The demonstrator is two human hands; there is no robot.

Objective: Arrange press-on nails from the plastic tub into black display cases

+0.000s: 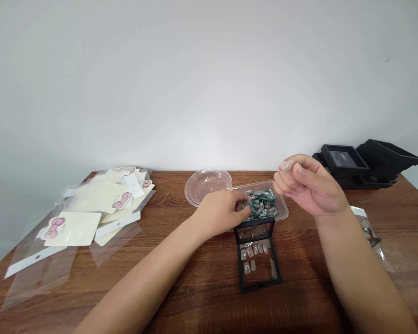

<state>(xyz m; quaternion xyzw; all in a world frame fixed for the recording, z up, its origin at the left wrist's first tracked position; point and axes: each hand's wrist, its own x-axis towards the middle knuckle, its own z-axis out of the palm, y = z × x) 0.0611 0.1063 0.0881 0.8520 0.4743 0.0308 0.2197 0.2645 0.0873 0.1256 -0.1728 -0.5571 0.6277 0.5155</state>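
Observation:
My left hand (221, 211) reaches over the near left side of a clear plastic tub (283, 209). Its fingers curl down among green and silvery press-on nails (263, 202), and the fingertips are partly hidden. Raised to the right of the tub, my right hand (311, 185) has its fingers folded in a pinch, with a pale, translucent press-on nail (286, 165) at the fingertips. In front of the tub a small black-framed case (242, 278) stands open, its lid tilted up. Several pale press-on nails (253, 251) lie inside it in rows, one with a heart outline.
A round clear lid (204, 188) lies behind my left hand. Cream cards with pink bows (78, 229) and clear plastic sleeves are piled at left. Black frame cases (351, 164) are stacked at back right. A clear packet (369, 232) lies partly behind my right forearm.

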